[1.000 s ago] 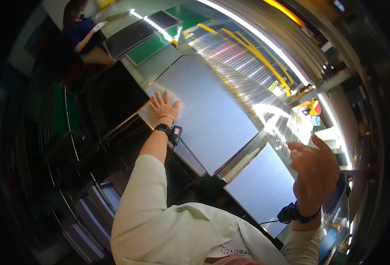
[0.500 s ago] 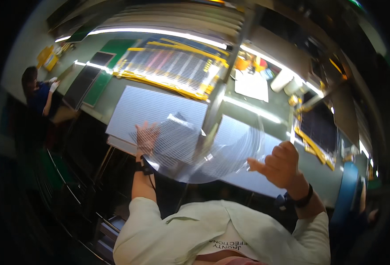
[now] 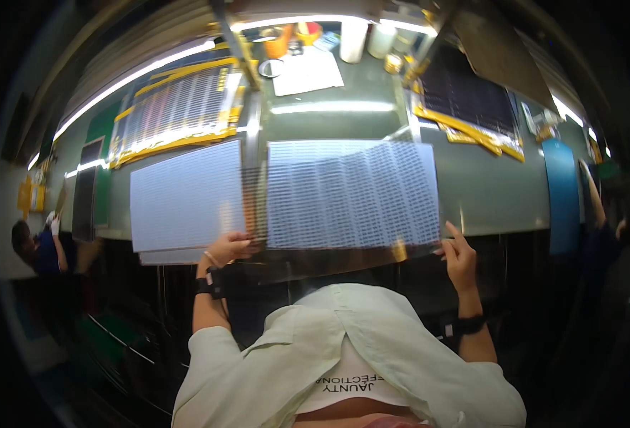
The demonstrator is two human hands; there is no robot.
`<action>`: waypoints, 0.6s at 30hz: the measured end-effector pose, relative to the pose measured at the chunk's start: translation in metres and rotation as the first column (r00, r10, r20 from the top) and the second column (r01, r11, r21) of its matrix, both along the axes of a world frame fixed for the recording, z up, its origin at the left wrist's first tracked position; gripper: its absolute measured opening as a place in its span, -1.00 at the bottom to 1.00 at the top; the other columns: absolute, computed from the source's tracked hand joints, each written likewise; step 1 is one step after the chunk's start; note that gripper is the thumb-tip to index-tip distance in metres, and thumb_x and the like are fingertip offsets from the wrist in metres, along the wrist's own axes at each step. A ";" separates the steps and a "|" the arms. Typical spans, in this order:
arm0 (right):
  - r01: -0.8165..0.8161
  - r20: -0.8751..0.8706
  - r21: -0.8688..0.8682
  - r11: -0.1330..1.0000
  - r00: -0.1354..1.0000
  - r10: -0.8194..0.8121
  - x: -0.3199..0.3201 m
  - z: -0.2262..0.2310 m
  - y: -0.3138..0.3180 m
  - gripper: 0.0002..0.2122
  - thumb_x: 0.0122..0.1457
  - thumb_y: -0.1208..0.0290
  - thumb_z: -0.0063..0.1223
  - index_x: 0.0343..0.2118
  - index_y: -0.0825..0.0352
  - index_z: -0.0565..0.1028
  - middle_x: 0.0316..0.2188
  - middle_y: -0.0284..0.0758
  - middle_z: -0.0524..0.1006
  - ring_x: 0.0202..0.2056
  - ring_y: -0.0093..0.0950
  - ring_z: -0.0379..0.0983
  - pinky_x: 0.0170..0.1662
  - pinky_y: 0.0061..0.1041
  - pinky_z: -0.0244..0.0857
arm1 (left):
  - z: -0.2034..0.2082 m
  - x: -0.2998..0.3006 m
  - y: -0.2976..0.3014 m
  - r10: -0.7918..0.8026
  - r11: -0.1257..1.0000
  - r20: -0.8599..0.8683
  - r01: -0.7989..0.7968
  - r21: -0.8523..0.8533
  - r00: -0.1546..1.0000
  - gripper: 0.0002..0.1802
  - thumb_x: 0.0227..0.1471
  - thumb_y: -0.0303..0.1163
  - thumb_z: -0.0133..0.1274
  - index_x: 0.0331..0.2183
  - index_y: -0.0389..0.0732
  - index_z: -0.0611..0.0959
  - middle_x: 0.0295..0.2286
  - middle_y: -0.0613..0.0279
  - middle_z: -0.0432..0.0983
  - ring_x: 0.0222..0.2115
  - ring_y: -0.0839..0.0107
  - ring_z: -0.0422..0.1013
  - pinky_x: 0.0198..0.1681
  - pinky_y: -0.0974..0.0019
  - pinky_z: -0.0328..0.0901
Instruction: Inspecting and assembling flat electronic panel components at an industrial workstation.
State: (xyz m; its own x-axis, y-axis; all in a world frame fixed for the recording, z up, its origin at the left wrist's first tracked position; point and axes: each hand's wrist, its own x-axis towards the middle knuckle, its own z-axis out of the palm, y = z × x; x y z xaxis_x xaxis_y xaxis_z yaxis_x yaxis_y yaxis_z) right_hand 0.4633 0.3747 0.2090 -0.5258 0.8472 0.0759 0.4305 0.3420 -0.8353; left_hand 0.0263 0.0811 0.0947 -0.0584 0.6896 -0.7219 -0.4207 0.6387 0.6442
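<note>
A clear plastic film [image 3: 329,265] with fine printed rows hangs over the front edge of the worktable. My left hand [image 3: 235,247] is closed on its left near corner, thumb and fingers pressed together. At the film's right near corner, my right hand [image 3: 460,258] pinches the edge with thumb and fingers, its index finger raised. Below the film lies a pale blue-white lined sheet [image 3: 350,148], seen through the plastic. Left of it, beside my left hand, a stack of similar pale sheets [image 3: 183,192] rests on the table.
Yellow-edged striped panels [image 3: 176,107] lie at the back left, dark yellow-edged panels [image 3: 464,107] at the back right. White paper [image 3: 308,73], tape rolls [image 3: 277,44] and white cylinders [image 3: 353,41] stand behind. A blue board [image 3: 559,185] is at right. Co-workers [image 3: 40,246] work at both sides.
The film, curled and bent before, is now spread out over the right-hand sheet. My left hand has come off the left stack to the film's corner. The view has turned to the right.
</note>
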 end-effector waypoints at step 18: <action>0.480 0.069 -0.416 0.772 0.864 -0.499 0.070 -0.163 0.033 -0.91 -0.02 0.55 0.08 -0.55 0.43 0.42 -0.65 -0.34 0.45 -0.60 -0.62 0.37 -0.52 -0.64 0.26 | 0.024 -0.022 0.183 0.419 0.903 -0.616 -0.232 0.363 0.667 -0.78 0.05 -0.28 0.00 -0.32 -0.23 0.56 -0.41 0.21 0.56 -0.46 0.51 0.48 -0.42 0.50 0.35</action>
